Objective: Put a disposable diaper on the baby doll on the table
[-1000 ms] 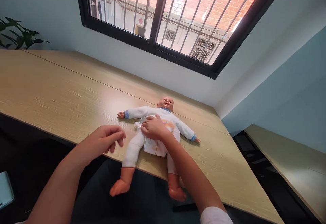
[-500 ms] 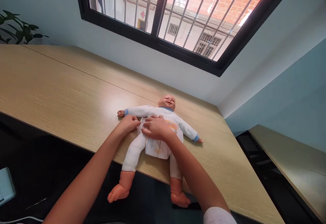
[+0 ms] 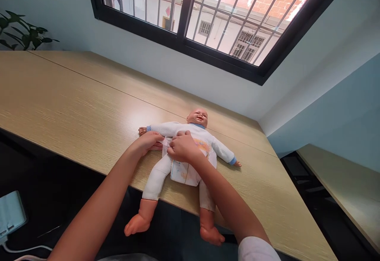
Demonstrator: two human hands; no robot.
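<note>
A baby doll (image 3: 198,117) in a white top with blue cuffs lies on its back on the wooden table (image 3: 74,110), its orange feet hanging past the near edge. Around its hips is a white printed diaper (image 3: 184,174). My left hand (image 3: 151,140), at the doll's hip on the left, pinches the thin diaper side, which is stretched toward the left. Close beside it, my right hand (image 3: 181,146) rests over the doll's belly with curled fingers closed on the diaper's front edge; the fingertips are partly hidden.
A barred window (image 3: 181,41) is in the wall behind the table. At the back left is a green plant (image 3: 28,33). A light blue device (image 3: 12,213) with a white cable lies at the lower left. Another wooden surface (image 3: 341,185) stands at the right.
My left hand has moved slightly left, away from my right hand, and the diaper side between them is now pulled out. The view has shifted a little.
</note>
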